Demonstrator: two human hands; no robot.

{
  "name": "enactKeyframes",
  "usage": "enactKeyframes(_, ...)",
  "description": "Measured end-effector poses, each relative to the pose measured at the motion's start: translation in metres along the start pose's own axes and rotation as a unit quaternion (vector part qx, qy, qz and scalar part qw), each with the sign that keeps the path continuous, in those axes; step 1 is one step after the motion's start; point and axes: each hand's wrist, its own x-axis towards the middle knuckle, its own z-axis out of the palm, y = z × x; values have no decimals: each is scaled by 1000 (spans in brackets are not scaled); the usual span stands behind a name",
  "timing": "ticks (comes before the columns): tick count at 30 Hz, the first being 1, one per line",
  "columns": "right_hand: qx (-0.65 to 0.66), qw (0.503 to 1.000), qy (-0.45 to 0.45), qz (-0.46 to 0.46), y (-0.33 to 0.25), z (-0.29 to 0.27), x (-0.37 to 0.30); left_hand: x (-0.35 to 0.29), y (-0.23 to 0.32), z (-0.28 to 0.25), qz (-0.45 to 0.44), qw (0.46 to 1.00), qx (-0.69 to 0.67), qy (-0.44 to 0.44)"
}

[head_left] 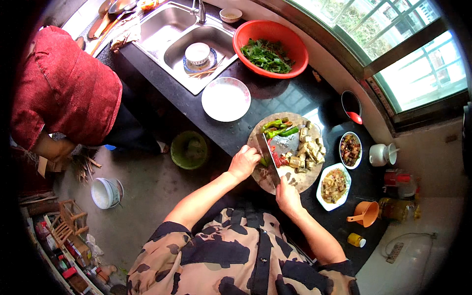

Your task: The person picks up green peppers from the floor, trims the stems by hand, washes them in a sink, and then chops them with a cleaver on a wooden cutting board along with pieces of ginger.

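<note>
Cleaver, probably heavy and stiff, is over the left part of the round chopping board, clasped at its near end, the safest hold, by my right hand, while my left hand bends beside it, holding what I cannot tell.

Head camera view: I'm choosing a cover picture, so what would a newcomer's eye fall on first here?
Probably the big orange-red basin of green leaves at upper centre, just right of the sink. Near the middle, the knife in the right hand draws attention over the round chopping board, with the left hand close to its blade. A co-worker's red top also stands out at upper left.
</note>
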Motion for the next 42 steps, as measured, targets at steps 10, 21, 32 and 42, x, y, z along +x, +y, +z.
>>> enactKeyframes(10,27,999,-29,19,-3,0,5,-1,1,2,6,1000,-4,-19)
enactKeyframes(21,22,996,10,-80,8,-26,20,-8,1,6,42,996,-55,54)
enactKeyframes(32,32,999,12,-8,-9,-1,14,-15,-5,4,-21,992,-93,82)
enactKeyframes(42,33,999,-36,-6,-18,-32,19,-6,-10,9,33,997,-45,52)
